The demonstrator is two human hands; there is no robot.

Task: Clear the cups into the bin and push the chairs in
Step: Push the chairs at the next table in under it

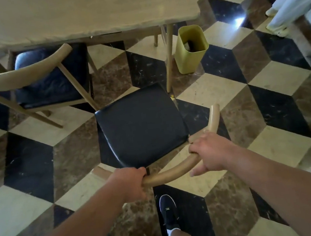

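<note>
Both hands grip the curved wooden backrest (169, 174) of the near chair (142, 127): left hand (130, 182) closed around the rail's left part, right hand (210, 153) wrapped over its right bend, thumb beneath. Near chair, black seat, stands on the patterned floor (265, 105) clear of the table (80, 12), its front corner just beside a table leg (169, 58). Second chair (49, 79), left, sits partly under the table edge. Yellow bin (190, 55) stands on the floor near the table's right corner, dark contents inside, not identifiable. One dark shoe (168, 213) shows below the backrest.
</note>
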